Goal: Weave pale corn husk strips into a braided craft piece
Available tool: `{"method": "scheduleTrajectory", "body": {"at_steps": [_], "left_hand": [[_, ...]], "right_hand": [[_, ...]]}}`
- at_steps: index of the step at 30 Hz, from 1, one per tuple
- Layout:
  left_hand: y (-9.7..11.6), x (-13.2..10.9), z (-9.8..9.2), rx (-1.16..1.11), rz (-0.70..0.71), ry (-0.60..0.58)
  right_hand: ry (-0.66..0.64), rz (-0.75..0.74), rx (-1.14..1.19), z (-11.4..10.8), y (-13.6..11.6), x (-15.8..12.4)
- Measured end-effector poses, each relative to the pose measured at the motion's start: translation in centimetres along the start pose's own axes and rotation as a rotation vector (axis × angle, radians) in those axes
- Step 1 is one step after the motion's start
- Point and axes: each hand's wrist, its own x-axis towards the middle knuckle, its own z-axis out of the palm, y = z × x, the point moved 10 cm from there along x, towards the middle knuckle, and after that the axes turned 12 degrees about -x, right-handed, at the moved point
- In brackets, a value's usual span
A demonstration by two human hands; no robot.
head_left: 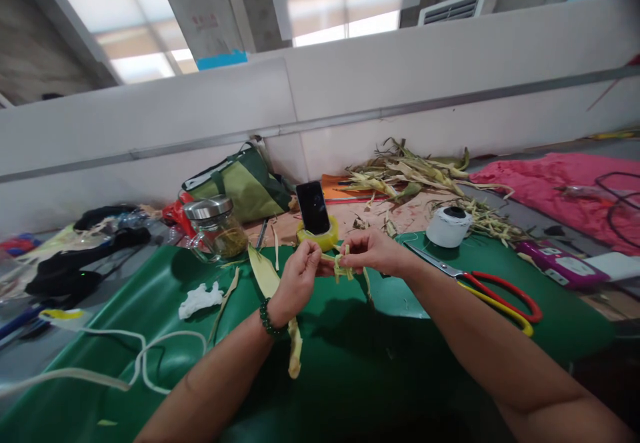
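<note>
Between my two hands is a small piece woven from pale green husk strips (343,264), raised above the green mat (340,363). My left hand (301,271), with a dark beaded bracelet at the wrist, pinches its left end. The fingers of my right hand (376,251) close on its upper right side. Strip ends stick out around the fingertips, and the exact weave is too small to make out. A long pale husk leaf (263,271) lies behind my left wrist, and a husk piece (295,350) shows below it.
Red-and-yellow-handled scissors (493,293) and a white spool (449,226) lie to the right. A phone (313,207) leans on a yellow tape roll (320,235). A glass jar (220,230), crumpled tissue (201,300) and white cable (145,346) are left. Husks (405,173) pile behind.
</note>
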Motion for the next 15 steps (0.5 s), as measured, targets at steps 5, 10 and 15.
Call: {"method": "scheduleTrajectory", "body": {"at_steps": [5,10,15], "left_hand": [[-1.2,-0.1,1.4,-0.258,-0.186,-0.133],[-1.5,0.3,1.4,-0.145,-0.227,-0.145],[-1.0,0.7,0.2,-0.084,-0.145,-0.052]], "right_hand": [[-0.003,0.020,0.040,0.0,0.1,0.0],[0.064,0.021,0.057,-0.1,0.2,0.1],[0.115,0.004,0.068,-0.6,0.3,0.2]]}}
